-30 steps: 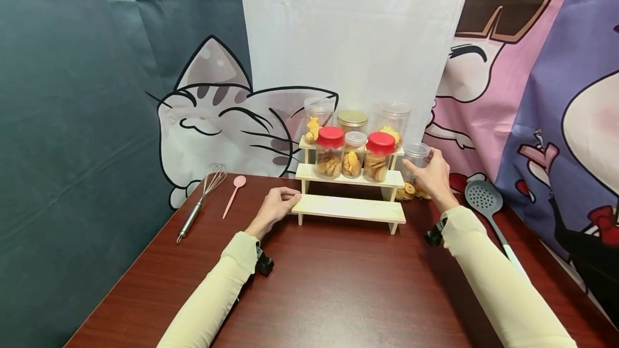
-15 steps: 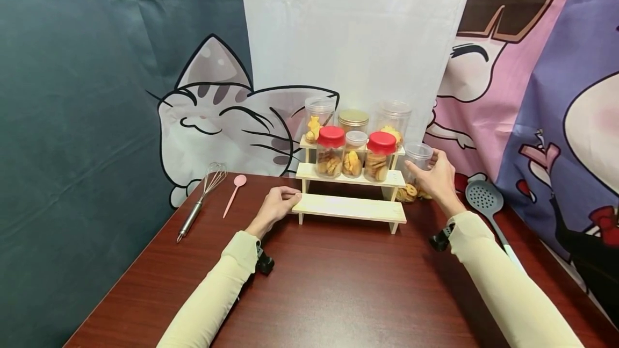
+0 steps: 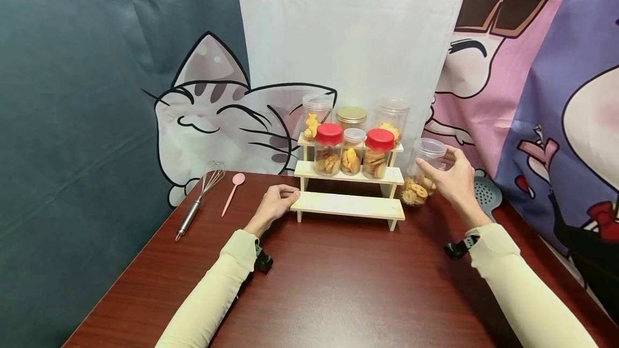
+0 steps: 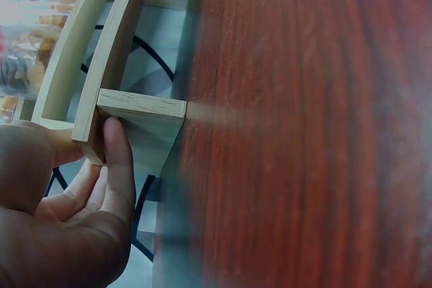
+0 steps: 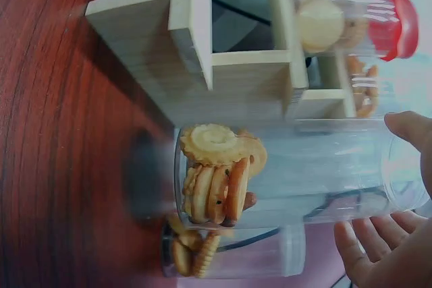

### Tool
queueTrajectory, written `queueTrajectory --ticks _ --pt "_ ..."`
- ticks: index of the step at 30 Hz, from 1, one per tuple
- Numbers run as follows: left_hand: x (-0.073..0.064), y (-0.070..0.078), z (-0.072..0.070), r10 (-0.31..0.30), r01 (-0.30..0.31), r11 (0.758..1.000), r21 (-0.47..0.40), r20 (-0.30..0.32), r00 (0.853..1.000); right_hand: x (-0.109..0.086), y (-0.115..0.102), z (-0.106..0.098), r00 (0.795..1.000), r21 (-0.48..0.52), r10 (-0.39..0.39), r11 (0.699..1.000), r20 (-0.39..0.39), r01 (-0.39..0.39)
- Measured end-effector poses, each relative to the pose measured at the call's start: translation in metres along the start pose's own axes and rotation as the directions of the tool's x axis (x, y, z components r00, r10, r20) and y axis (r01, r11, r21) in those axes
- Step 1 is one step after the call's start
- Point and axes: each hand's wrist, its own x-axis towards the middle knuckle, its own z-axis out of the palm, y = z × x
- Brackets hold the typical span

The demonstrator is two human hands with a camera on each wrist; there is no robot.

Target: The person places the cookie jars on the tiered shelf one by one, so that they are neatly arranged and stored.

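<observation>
My left hand [image 3: 272, 207] pinches the left end of the lowest step of a three-step wooden display stand [image 3: 345, 204]. In the left wrist view, thumb and fingers [image 4: 119, 156] lie on either side of the board's end. My right hand [image 3: 453, 180] grips a tall clear jar [image 3: 416, 191] near its lid, thumb on one side and fingers on the other. Several round cookies [image 5: 216, 177] lie in the jar's bottom. The jar stands upright just right of the stand; whether its base touches the table I cannot tell. Behind it is another cookie jar [image 5: 229, 254].
Two red-lidded jars [image 3: 328, 157] [image 3: 377, 160] flank a small clear-lidded jar [image 3: 351, 157] on the middle step. The top step bears a gold-lidded jar [image 3: 351, 114] between two clear ones. A whisk [image 3: 198, 203] and pink spoon [image 3: 234, 193] lie left; a slotted skimmer [image 3: 487, 195] lies right.
My right hand has moved right and nearer with the tall cookie jar, which has come out from beside the stand. The left hand keeps its place on the lowest step.
</observation>
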Motion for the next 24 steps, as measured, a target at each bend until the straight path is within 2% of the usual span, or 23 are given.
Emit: queueTrajectory --ticks 5,11,19,24 --pt "0.000 0.001 0.000 0.004 -0.004 1.000 0.003 -0.004 1.000 -0.007 -0.011 -0.013 1.000 0.003 -0.012 1.000 -0.009 0.012" --pt "-0.002 0.002 0.001 -0.009 0.009 1.000 -0.027 -0.003 1.000 -0.013 -0.027 -0.021 0.999 0.068 -0.041 0.997 -0.011 0.042" --pt "-0.004 0.000 0.001 -0.012 0.012 0.999 -0.029 -0.005 1.000 -0.021 -0.046 -0.019 0.996 0.083 -0.089 0.993 -0.008 0.089" --pt "-0.003 0.001 0.001 -0.012 0.012 0.999 -0.037 -0.005 1.000 -0.027 -0.060 -0.014 0.993 0.139 -0.112 0.984 0.022 0.108"
